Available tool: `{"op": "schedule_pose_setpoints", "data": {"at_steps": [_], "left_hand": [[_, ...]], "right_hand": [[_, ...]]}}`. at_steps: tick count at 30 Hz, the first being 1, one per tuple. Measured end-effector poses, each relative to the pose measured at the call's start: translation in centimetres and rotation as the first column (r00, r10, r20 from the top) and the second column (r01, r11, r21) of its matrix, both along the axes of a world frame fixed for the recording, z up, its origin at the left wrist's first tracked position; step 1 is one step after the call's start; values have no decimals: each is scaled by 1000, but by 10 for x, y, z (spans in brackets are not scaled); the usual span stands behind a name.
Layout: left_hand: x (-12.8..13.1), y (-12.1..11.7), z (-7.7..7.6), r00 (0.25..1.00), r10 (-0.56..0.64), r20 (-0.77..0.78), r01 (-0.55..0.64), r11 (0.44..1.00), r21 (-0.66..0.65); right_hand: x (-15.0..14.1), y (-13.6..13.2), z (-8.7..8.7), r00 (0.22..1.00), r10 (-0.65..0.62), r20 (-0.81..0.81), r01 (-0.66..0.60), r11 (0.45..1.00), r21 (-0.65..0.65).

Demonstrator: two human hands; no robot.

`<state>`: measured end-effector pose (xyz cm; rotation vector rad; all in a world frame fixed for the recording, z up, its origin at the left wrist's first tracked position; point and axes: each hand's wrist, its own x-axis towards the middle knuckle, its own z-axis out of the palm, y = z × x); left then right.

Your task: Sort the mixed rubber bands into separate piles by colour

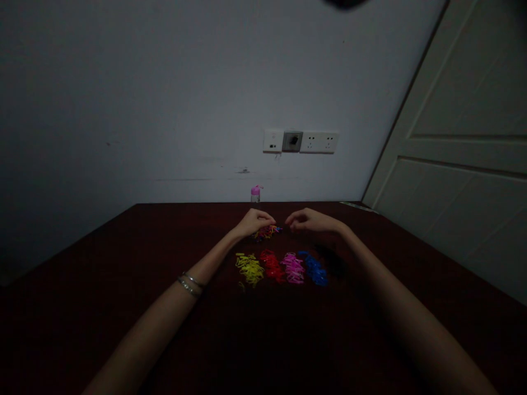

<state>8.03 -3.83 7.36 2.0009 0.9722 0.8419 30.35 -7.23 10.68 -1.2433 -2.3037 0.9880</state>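
My left hand [257, 222] is over a mixed pile of small coloured pieces [267, 233], its thumb and fingers pinched together at the pile's far edge. The pieces look like paper clips; anything in the pinch is too small to make out. Just right of the pile, my right hand [310, 220] hangs with bent fingers drawn toward the thumb, and whatever is between the tips cannot be seen. Closer to me lie four sorted heaps in a row: yellow [250, 270], red [272, 266], pink [293, 268] and blue [316, 270].
A small bottle with a pink cap [256, 192] stands at the back of the dark red table [102, 274], near the wall. Sockets [319, 142] are set in the wall. A dark object [331, 260] lies right of the blue heap. A pale door [461, 148] is at the right.
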Motion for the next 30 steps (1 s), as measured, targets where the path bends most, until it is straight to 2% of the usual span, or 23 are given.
{"op": "schedule_pose_setpoints", "data": {"at_steps": [6,12,19,23,26,30], "left_hand": [[12,-16,8,991,26,131,-9,991,-130],[16,-21,11,983,67,172,-40,986,-159],[15,-19,9,979,14,204,20,987,-161],[6,-5,-3,996,-18,91,30,991,-134],[-3,6,-17,993,-67,-95,61,996,-60],[-12,12,-27,918,-95,-385,132,989,72]], "right_hand": [[-9,-8,7,998,20,-55,-22,999,-32],[-15,-14,13,998,49,-40,-48,999,22],[-12,-14,14,1000,13,-13,-12,997,76],[-4,-8,10,1000,-12,-3,12,995,104],[7,-1,2,997,-64,34,59,990,125],[27,6,-11,984,-122,133,98,979,179]]}}
